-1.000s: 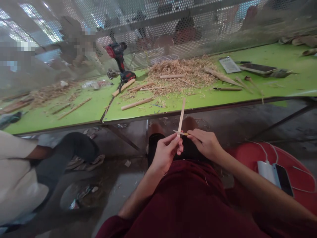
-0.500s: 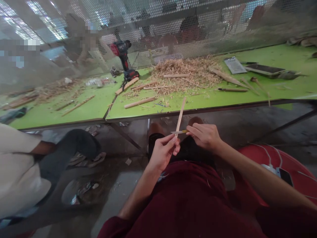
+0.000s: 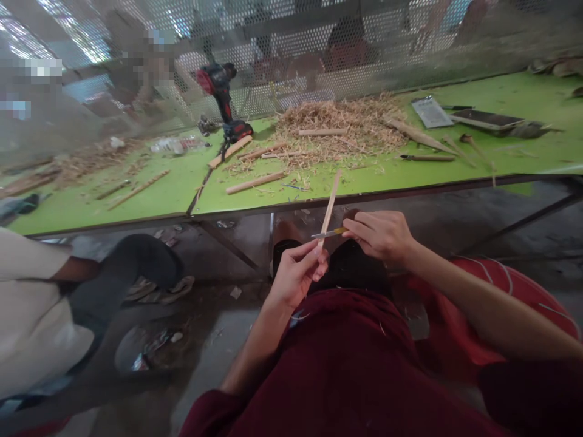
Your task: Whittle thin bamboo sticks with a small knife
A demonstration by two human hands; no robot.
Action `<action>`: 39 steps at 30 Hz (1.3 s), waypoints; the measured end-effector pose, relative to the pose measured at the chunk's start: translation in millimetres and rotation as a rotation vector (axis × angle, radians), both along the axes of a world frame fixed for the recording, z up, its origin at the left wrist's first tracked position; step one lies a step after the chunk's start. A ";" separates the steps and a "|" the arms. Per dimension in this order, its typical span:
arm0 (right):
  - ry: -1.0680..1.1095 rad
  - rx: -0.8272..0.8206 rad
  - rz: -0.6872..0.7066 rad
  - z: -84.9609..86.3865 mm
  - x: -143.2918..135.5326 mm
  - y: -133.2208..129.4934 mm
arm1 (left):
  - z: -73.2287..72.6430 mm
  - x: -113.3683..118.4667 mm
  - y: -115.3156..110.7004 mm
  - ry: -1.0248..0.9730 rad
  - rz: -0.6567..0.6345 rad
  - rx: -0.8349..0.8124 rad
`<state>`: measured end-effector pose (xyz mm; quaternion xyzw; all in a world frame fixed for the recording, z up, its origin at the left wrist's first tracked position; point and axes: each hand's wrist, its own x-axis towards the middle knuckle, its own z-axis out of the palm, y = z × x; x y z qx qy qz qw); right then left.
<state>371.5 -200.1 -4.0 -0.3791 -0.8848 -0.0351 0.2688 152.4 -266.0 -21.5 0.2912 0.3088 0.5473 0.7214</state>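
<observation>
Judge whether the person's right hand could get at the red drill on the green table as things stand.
Probably not freely: the right hand is shut on a small knife against the wooden stick, and the drill stands at the table's far side, beyond the shavings pile.

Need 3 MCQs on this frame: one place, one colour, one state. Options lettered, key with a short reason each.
1. Where is the drill?
A. on the green table
B. on the floor
C. in the left hand

2. What colour is the table top?
A. red
B. green
C. white

3. What is the left hand doing?
A. lying open
B. pinching a thin wooden stick
C. gripping a phone

Key: 1 A, the drill stands on the table beside the shavings pile. 2 B, the surface is bright green. 3 B, the fingers close on the stick's lower end while the right hand holds a small blade against it.
</observation>
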 end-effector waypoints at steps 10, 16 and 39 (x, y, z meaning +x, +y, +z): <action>-0.162 0.098 0.112 10.2 5.6 9.0 | -4.9 -2.6 0.5 0.011 -0.028 -0.024; -0.205 0.154 0.094 11.6 6.5 15.1 | -5.3 -2.8 3.7 0.016 -0.005 -0.018; 0.157 0.398 -0.498 46.4 77.8 53.6 | -24.1 -7.8 -12.6 -0.058 -0.100 -0.131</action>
